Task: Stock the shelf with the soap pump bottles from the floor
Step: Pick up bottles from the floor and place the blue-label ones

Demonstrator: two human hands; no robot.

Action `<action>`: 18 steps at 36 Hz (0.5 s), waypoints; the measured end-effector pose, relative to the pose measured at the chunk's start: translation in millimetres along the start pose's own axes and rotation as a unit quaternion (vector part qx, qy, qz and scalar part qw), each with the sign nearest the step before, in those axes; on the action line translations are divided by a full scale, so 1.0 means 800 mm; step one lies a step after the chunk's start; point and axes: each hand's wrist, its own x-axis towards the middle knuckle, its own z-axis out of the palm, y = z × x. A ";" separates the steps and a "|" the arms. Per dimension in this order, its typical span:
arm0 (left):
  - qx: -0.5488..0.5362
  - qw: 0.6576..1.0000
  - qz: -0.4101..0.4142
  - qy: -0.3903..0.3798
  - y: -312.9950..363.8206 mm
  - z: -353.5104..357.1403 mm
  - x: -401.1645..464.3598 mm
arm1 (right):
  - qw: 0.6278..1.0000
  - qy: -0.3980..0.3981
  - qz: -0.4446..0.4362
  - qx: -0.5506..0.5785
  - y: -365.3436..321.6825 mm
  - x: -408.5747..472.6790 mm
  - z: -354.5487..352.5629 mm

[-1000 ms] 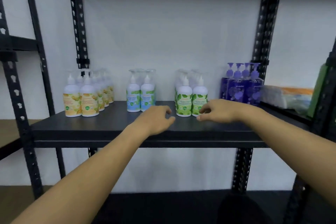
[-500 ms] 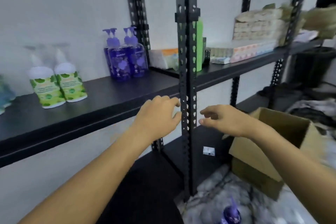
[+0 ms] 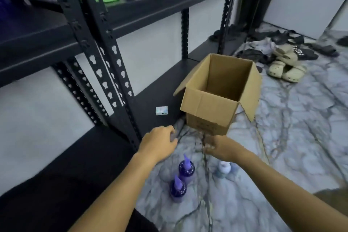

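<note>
Two purple soap pump bottles stand on the marble-patterned floor, one just behind the other. A pale blue and white pump bottle stands to their right, partly hidden by my right wrist. My left hand hovers above and behind the purple bottles with fingers loosely curled and nothing in it. My right hand hangs above the pale bottle, fingers pointing down and apart, holding nothing. The black metal shelf runs along the left.
An open cardboard box with nothing visible inside sits on the floor just beyond my hands. The black upright post of the rack stands left of my left hand. Sandals, dark clothes and a black bin lie at the far right.
My view has swung from the stocked shelf down and right to the floor. Both hands have dropped from shelf height to just above the bottles on the floor.
</note>
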 end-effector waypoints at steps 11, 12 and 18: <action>-0.076 0.994 0.029 -0.078 0.029 0.114 0.052 | 0.976 0.109 0.171 0.078 0.151 0.007 0.060; -0.085 0.993 0.034 -0.078 0.033 0.125 0.057 | 0.973 0.109 0.183 0.091 0.164 0.007 0.065; -0.137 0.984 0.047 -0.101 0.052 0.182 0.078 | 0.959 0.083 0.222 0.155 0.213 0.016 0.093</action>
